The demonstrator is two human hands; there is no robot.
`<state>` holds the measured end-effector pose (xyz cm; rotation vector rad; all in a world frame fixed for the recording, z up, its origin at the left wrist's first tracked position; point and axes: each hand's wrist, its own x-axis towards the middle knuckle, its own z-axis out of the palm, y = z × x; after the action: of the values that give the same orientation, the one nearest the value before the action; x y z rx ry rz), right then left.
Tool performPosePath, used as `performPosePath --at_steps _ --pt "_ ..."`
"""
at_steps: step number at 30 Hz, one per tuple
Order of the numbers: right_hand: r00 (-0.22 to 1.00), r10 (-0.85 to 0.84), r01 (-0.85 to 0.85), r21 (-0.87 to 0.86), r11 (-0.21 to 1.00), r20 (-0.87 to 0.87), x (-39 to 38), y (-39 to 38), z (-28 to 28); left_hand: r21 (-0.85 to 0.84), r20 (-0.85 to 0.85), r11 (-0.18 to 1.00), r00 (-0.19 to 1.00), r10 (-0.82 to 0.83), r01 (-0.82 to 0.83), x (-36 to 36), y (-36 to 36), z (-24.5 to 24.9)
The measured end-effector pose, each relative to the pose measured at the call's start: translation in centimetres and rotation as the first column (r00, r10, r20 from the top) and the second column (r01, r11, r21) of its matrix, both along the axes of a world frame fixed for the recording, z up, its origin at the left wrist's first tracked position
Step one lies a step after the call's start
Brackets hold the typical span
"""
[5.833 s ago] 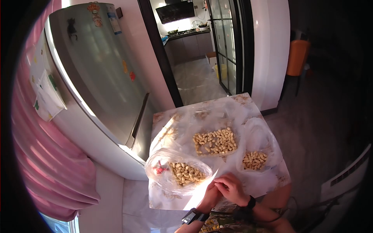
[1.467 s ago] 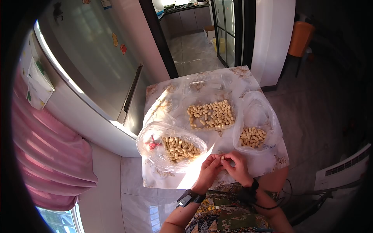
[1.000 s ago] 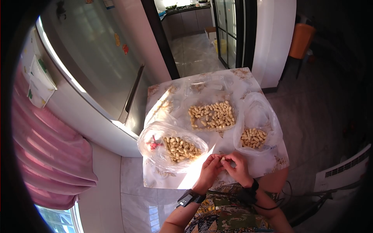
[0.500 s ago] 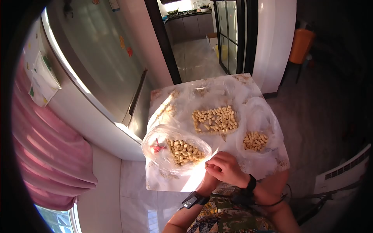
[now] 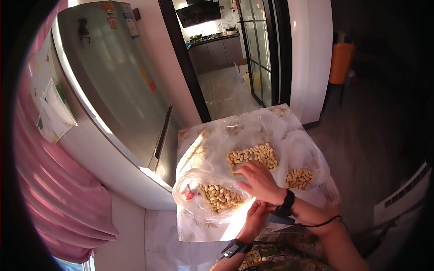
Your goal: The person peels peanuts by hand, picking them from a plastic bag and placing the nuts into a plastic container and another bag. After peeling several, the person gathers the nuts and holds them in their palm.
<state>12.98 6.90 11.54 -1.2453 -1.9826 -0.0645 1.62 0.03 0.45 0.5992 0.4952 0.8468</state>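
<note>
My right hand (image 5: 263,184) reaches over the near edge of the middle plastic container, which holds peanuts (image 5: 253,156) in their shells. Its thumb and fingers are apart, with nothing visible between them. Closer to me, my left hand (image 5: 257,217) is closed just below the right wrist, fingertips pressed together; whatever they hold is hidden. Left of the hands lies a clear plastic bag (image 5: 186,179) with a pile of unshelled peanuts (image 5: 221,197) and a red tie or strip. To the right, a white plastic bag (image 5: 298,147) holds a smaller heap of peanuts (image 5: 298,179).
A patterned cloth covers the small table (image 5: 199,232). The fridge (image 5: 117,86) stands close at the left, beside a pink curtain (image 5: 68,198). Beyond the table, a glass door (image 5: 255,49) opens onto a kitchen. An orange chair (image 5: 341,63) is at the back right.
My right hand has left my left hand and moved forward to the middle container, its fingers opening. My left hand stays closed near the table's front edge. The view has tilted up.
</note>
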Motion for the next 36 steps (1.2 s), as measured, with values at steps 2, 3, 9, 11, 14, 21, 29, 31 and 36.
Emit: performPosePath --at_steps 2,3,9,11,14,21,29,31,36 --pt "0.998 -0.052 0.051 0.018 0.999 0.040 2.3 1.1 -0.5 -0.025 0.014 1.000 1.000 0.007 -0.007 0.2 0.4 -1.7" --pt "0.993 -0.093 0.098 -0.066 0.993 0.066 3.6 1.9 -1.4 -0.034 -0.011 0.999 1.000 -0.014 0.014 0.0 0.3 -1.2" --pt "0.957 -0.025 0.160 -0.457 0.875 0.288 8.0 5.6 -3.7 -0.028 -0.058 0.999 0.998 -0.040 0.038 -0.2 0.2 -0.9" --pt "0.957 0.024 0.116 -0.461 0.880 0.288 8.6 6.8 -4.9 -0.010 -0.063 0.999 0.997 -0.035 0.034 -0.2 0.2 -1.2" --pt "0.963 0.081 0.040 -0.434 0.900 0.256 8.4 6.8 -5.0 -0.017 -0.044 0.999 0.999 -0.029 0.029 -0.3 0.1 -1.3" --pt "0.951 0.107 0.032 -0.437 0.899 0.291 8.3 6.4 -5.3 -0.045 -0.032 0.998 0.999 -0.043 0.042 -0.2 0.1 -1.3" --pt "0.965 0.104 0.051 -0.565 0.823 0.239 8.0 5.9 -3.6 -0.037 -0.023 0.998 0.999 -0.048 0.048 -0.2 0.2 -1.3" --pt "0.974 0.084 0.052 -0.571 0.820 0.208 8.2 6.0 -3.5 -0.039 -0.029 0.998 0.998 -0.049 0.048 -0.2 0.2 -1.2" --pt "0.978 0.110 0.025 -0.629 0.777 0.176 8.5 7.2 -3.2 -0.039 -0.018 0.998 0.998 -0.059 0.058 -0.3 0.4 -1.1"
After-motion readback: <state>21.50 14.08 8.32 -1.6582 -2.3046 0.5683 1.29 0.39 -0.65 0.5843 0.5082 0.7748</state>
